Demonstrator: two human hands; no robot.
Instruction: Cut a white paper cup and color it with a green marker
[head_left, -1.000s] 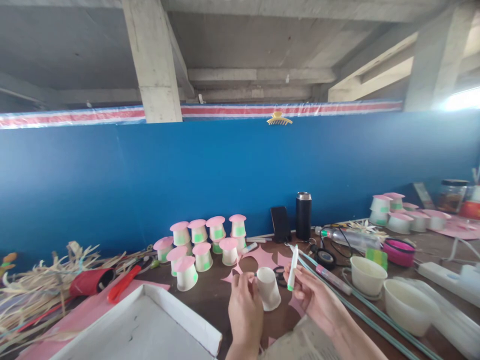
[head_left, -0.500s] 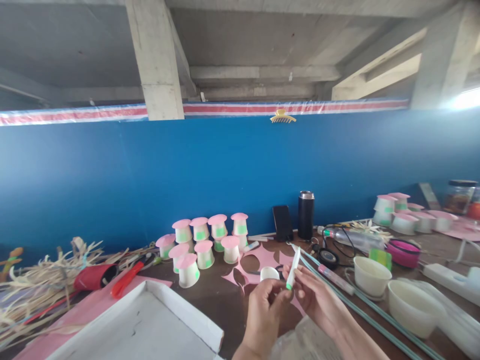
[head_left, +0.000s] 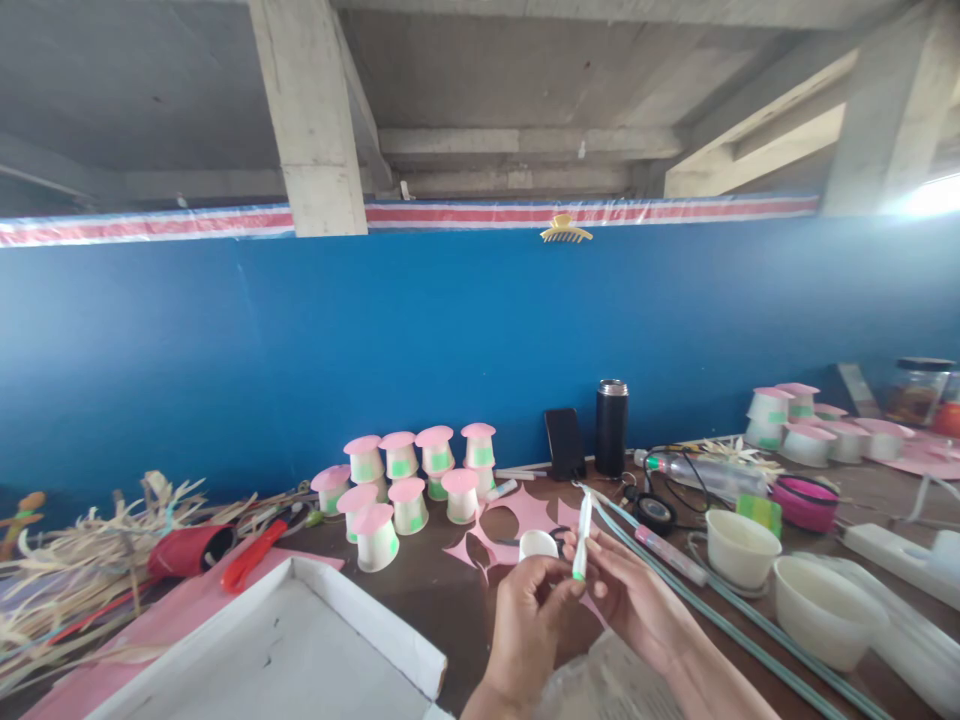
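Observation:
My right hand (head_left: 630, 600) is closed round a white marker pen (head_left: 581, 525) with a green end, held upright. My left hand (head_left: 529, 625) pinches at the pen's lower green end, fingers curled. Just behind the hands a small white paper cup (head_left: 538, 545) stands upside down on the brown table, on pink paper scraps (head_left: 525, 515) with round holes cut out. Scissors lie partly hidden behind the cup.
Several white cups with pink lids (head_left: 409, 480) stand at the back left, more at the far right (head_left: 806, 425). A white shallow box (head_left: 300, 650), red cutter (head_left: 251, 555), dry straw (head_left: 82, 570), phone (head_left: 564, 443), black flask (head_left: 610, 427), white bowls (head_left: 742, 550) and long green rods (head_left: 712, 620) lie around.
One second ago my left hand held the white cup. The cup now stands on the table and my left hand has moved to the pen's green end.

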